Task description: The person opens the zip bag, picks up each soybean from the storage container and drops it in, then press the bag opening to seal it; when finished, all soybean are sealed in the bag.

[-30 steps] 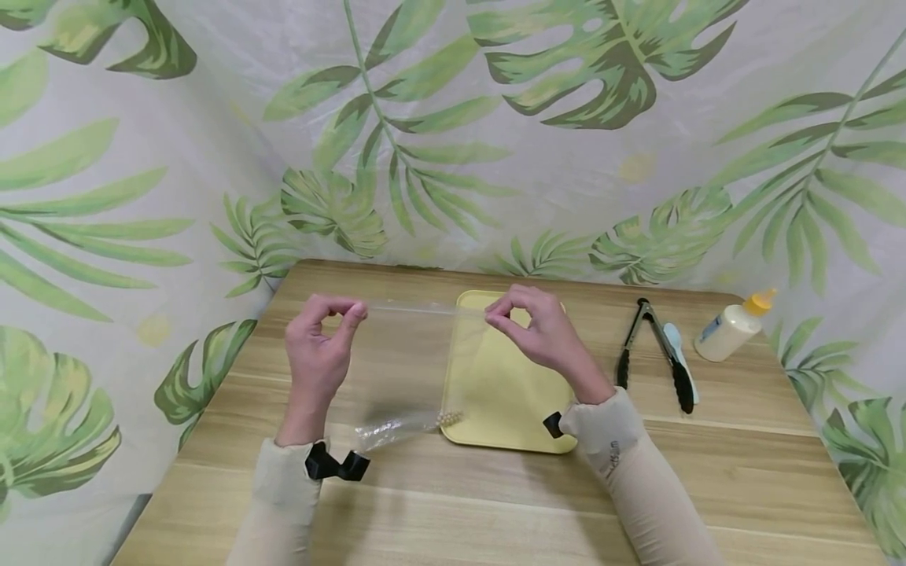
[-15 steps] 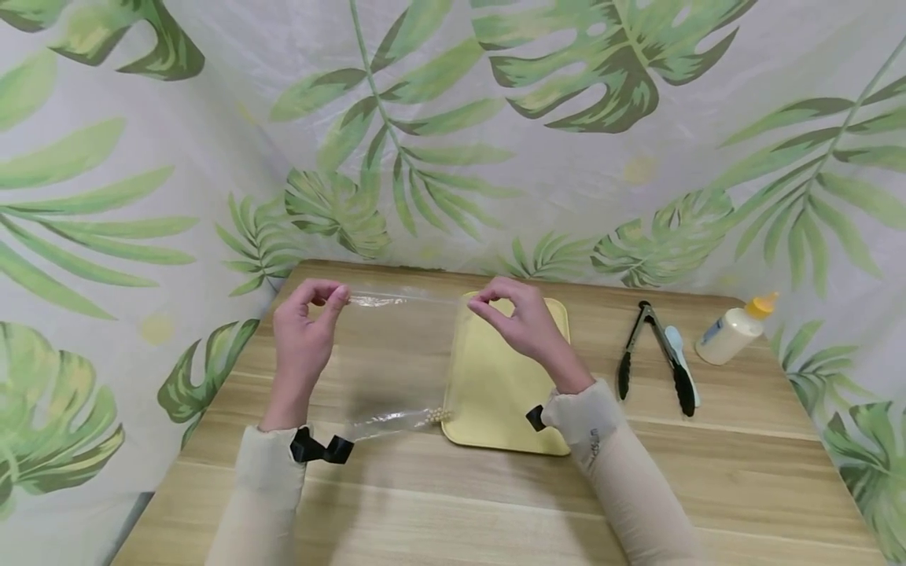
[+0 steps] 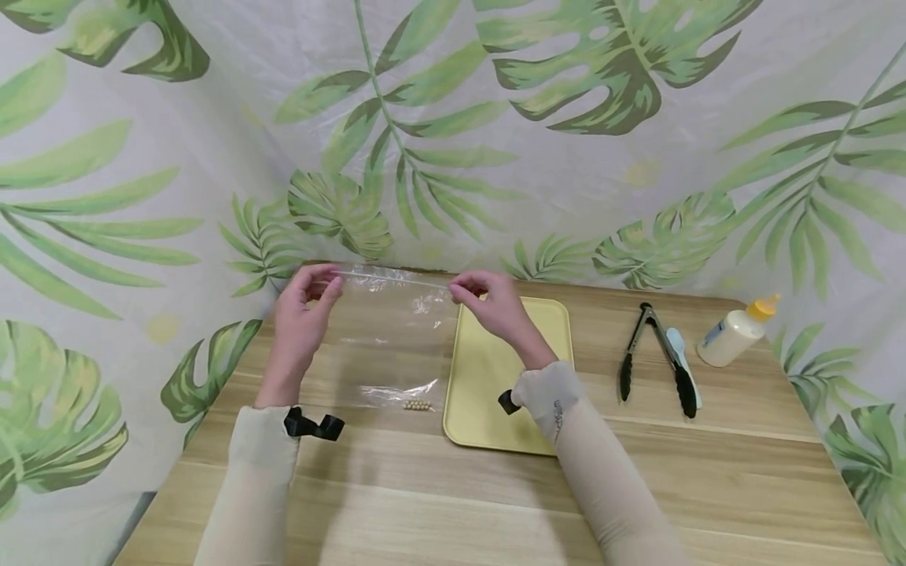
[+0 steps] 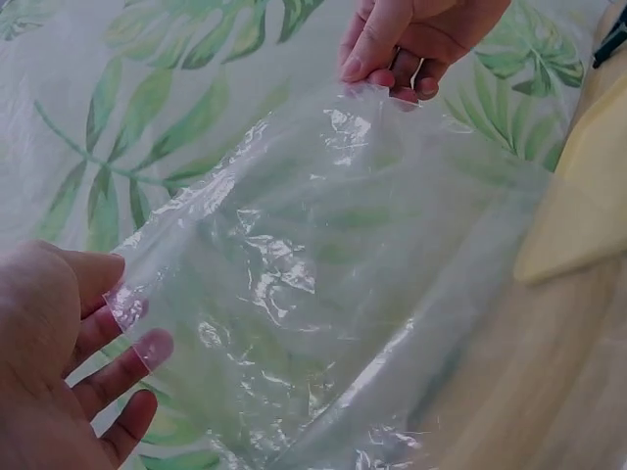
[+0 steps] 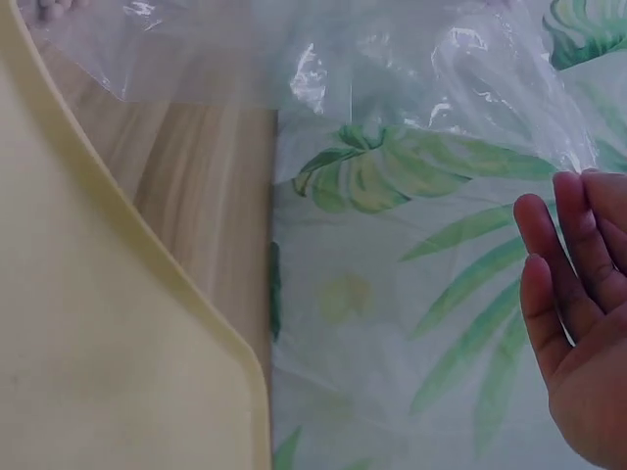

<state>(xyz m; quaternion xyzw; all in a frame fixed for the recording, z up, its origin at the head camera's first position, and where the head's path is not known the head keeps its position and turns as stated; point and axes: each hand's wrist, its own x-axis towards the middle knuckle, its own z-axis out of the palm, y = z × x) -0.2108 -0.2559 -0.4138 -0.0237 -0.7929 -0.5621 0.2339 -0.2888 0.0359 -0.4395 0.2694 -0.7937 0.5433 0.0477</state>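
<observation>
A clear plastic bag (image 3: 389, 330) is stretched between both hands, its top edge running from one to the other. My left hand (image 3: 300, 314) pinches the upper left corner between thumb and fingers; in the left wrist view the other fingers of that left hand (image 4: 69, 352) spread loosely below the pinch. At the upper right corner my right hand (image 3: 491, 303) pinches the film with its fingertips. Several small beige beads (image 3: 417, 406) lie gathered at the bag's bottom right, close over the wooden table. Shiny creases cross the plastic bag (image 4: 284, 264) in the left wrist view.
Right beside the bag lies a yellow tray (image 3: 470, 428), partly under the right forearm. Farther right are black-handled tongs (image 3: 661, 346), a light blue spoon (image 3: 676, 346) and a white bottle (image 3: 729, 338) with a yellow nozzle. A leaf-patterned cloth (image 3: 439, 141) hangs behind the wooden table (image 3: 439, 511).
Both hands have shifted left, the right one more so, bringing them closer together with the bag. The bag's bottom and its beads have moved left, off the tray's edge.
</observation>
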